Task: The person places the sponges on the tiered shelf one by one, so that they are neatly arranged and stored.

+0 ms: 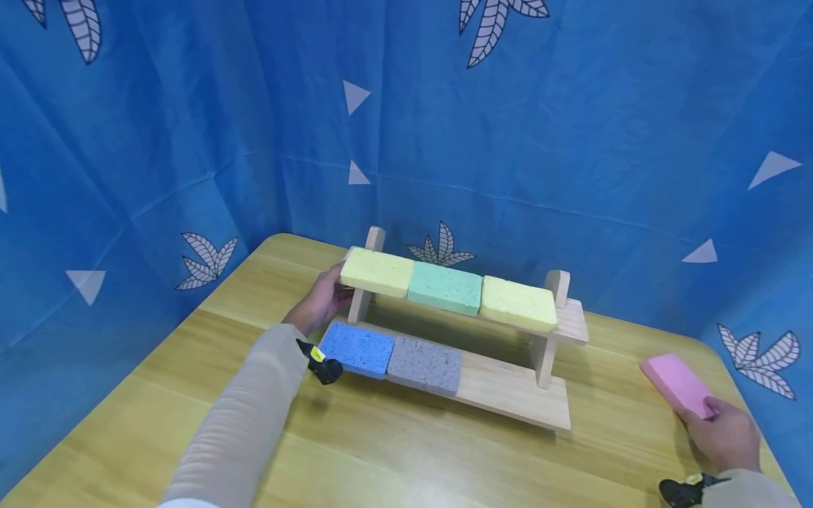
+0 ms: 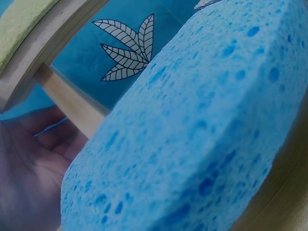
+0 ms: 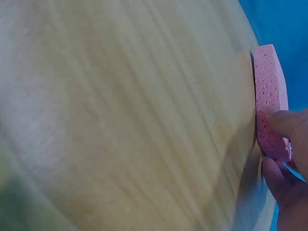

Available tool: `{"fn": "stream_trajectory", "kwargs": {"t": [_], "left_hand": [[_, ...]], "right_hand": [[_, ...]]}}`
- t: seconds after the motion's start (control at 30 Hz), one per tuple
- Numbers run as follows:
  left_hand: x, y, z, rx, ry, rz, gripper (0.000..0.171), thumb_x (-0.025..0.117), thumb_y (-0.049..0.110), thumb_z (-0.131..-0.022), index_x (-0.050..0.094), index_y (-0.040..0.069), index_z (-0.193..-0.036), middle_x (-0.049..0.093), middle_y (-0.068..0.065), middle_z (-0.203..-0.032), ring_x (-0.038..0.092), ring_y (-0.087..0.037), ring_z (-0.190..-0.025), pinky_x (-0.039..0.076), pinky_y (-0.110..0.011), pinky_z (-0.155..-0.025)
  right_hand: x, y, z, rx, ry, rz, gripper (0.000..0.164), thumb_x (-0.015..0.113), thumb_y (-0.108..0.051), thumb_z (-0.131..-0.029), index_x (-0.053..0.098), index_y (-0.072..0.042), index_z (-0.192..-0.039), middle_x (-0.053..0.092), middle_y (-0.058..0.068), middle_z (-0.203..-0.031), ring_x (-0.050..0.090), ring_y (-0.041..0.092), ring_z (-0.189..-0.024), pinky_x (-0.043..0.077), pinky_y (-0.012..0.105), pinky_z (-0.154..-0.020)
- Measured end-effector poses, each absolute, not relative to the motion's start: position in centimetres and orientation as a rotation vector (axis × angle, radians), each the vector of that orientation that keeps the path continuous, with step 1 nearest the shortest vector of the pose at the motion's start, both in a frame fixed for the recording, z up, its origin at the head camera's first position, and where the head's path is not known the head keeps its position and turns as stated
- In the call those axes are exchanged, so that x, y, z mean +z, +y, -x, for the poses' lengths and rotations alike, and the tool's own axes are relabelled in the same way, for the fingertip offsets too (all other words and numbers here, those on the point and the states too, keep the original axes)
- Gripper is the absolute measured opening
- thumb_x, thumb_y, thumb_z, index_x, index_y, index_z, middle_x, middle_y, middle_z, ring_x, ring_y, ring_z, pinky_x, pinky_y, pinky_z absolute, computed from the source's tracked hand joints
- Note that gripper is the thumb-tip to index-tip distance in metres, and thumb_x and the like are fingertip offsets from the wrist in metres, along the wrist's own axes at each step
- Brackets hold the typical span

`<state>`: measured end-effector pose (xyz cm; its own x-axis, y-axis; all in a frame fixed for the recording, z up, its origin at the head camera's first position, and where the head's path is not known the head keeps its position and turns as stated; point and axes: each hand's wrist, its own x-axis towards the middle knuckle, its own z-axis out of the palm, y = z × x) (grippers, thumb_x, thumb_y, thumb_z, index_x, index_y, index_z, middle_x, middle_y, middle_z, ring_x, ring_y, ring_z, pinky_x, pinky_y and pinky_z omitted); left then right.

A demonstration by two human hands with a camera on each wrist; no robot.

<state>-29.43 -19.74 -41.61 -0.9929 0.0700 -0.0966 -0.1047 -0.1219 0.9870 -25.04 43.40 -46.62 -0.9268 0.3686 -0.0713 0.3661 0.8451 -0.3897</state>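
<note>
My right hand (image 1: 727, 436) pinches the near end of a pink sponge (image 1: 678, 384) at the table's right side. In the right wrist view, the thumb (image 3: 281, 120) lies on the sponge's pitted face and the other fingers are under its lower end. My left hand (image 1: 320, 300) grips the left end of a two-level wooden rack (image 1: 504, 384), at the upper board. A yellow sponge (image 1: 379, 271), a green sponge (image 1: 444, 287) and another yellow sponge (image 1: 517, 303) line the upper board. Below, a blue sponge (image 1: 358, 349) and a grey sponge (image 1: 424, 365) lie side by side; bare wood shows right of them.
The rack stands on a wood-grain table (image 1: 381, 451) with rounded back corners. Blue curtains (image 1: 540, 141) with leaf prints hang behind and at both sides. Black wrist devices (image 1: 324, 367) sit at both cuffs.
</note>
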Motion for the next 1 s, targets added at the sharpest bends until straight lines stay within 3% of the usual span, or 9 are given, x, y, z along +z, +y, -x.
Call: {"fn": "stream_trajectory", "kwargs": {"t": [0.17, 0.37, 0.63, 0.83, 1.0], "left_hand": [[-41.6, -19.8, 29.4, 2.278, 2.000, 0.033, 0.056, 0.024, 0.040, -0.103, 0.038, 0.002, -0.142, 0.049, -0.015, -0.125, 0.052, -0.021, -0.106, 0.041, -0.040, -0.100], [-41.7, -20.1, 29.3, 2.291, 2.011, 0.024, 0.055, 0.024, 0.039, -0.103, 0.039, 0.001, -0.140, 0.053, -0.009, -0.115, 0.055, -0.017, -0.101, 0.041, -0.039, -0.097], [-41.7, -20.1, 29.3, 2.283, 2.007, 0.031, 0.056, 0.024, 0.040, -0.103, 0.038, 0.001, -0.141, 0.052, -0.009, -0.117, 0.054, -0.018, -0.104, 0.045, -0.032, -0.091], [-41.7, -19.9, 29.4, 2.269, 2.007, 0.020, 0.056, 0.024, 0.040, -0.103, 0.038, 0.001, -0.141, 0.052, -0.012, -0.120, 0.054, -0.019, -0.107, 0.043, -0.036, -0.097], [-41.5, -19.9, 29.5, 2.257, 1.993, 0.027, 0.057, 0.024, 0.041, -0.102, 0.036, 0.002, -0.142, 0.048, -0.017, -0.127, 0.051, -0.025, -0.113, 0.040, -0.041, -0.103]], "right_hand": [[-46.5, 43.1, 24.3, 0.616, -2.981, 0.500, 0.063, 0.062, -0.024, -0.087, 0.042, 0.023, -0.123, 0.046, 0.040, -0.120, 0.046, 0.055, -0.106, 0.039, 0.060, -0.088], [-46.7, 42.3, 23.7, 0.655, -2.957, 0.500, 0.065, 0.061, -0.027, -0.088, 0.041, 0.021, -0.126, 0.041, 0.042, -0.125, 0.042, 0.056, -0.111, 0.037, 0.062, -0.091], [-47.1, 41.8, 22.7, 0.663, -2.946, 0.414, 0.065, 0.062, -0.028, -0.089, 0.040, 0.019, -0.128, 0.039, 0.043, -0.126, 0.040, 0.055, -0.112, 0.034, 0.064, -0.092], [-47.0, 41.4, 21.8, 0.690, -2.965, 0.391, 0.066, 0.060, -0.030, -0.090, 0.037, 0.017, -0.131, 0.035, 0.044, -0.129, 0.034, 0.057, -0.117, 0.030, 0.066, -0.095], [-46.9, 40.8, 21.0, 0.660, -2.959, 0.297, 0.064, 0.061, -0.028, -0.090, 0.041, 0.019, -0.128, 0.037, 0.043, -0.126, 0.038, 0.056, -0.113, 0.033, 0.066, -0.090]]}}
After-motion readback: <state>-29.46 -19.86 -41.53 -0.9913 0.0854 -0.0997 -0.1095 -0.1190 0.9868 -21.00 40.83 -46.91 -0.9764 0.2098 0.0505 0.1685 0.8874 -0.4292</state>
